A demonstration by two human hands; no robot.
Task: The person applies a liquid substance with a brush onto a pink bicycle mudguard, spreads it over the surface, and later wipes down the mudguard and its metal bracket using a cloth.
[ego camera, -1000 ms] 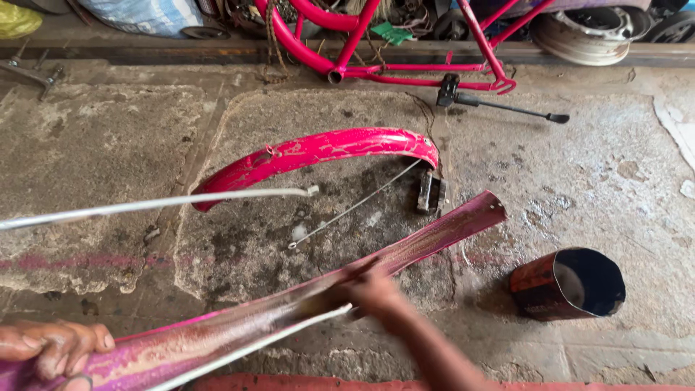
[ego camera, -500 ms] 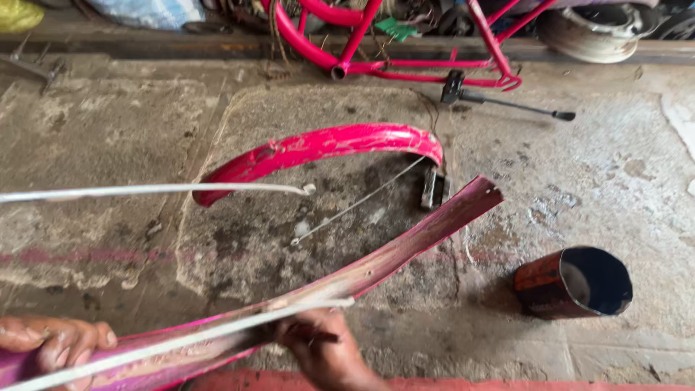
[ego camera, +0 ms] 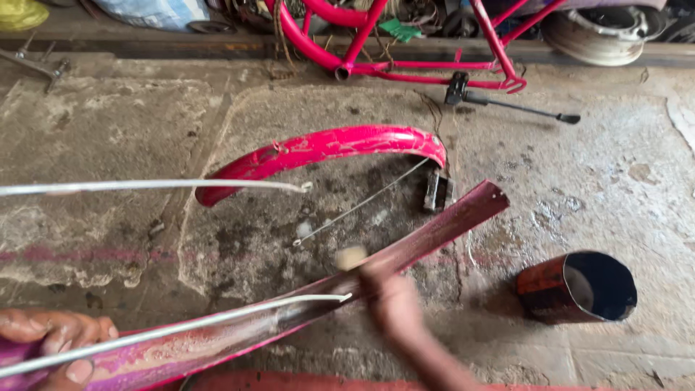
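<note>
Mudguard [ego camera: 304, 322] in worn pink lies across the lower part of the head view, its long axis running from the lower left corner up to the right, where its free end [ego camera: 492, 197] rests on the concrete floor [ego camera: 108, 130]. The left hand [ego camera: 54, 344] closes around the near end at the bottom left, fingers wrapped over the edge, so it holds that end. The right hand [ego camera: 384, 289] is blurred over the middle of the trough; it seems pinched on a small pale lump [ego camera: 352, 257], but I cannot tell for sure how the fingers stand. The stretch toward the free end lies up and to the right of this hand, which is the nearer one to it. Two thin white stays [ego camera: 217, 326] run from the left, one along the trough, one higher above the floor [ego camera: 145, 185]. A second, brighter pink mudguard [ego camera: 326, 145] arches just beyond, apart from the first, with a loose wire [ego camera: 362, 206] and a small dark block [ego camera: 439, 192] beside it. A rusty red tin can [ego camera: 579, 286] lies on its side to the right, near the free end. A pink bicycle frame [ego camera: 405, 58] stands at the top.
</note>
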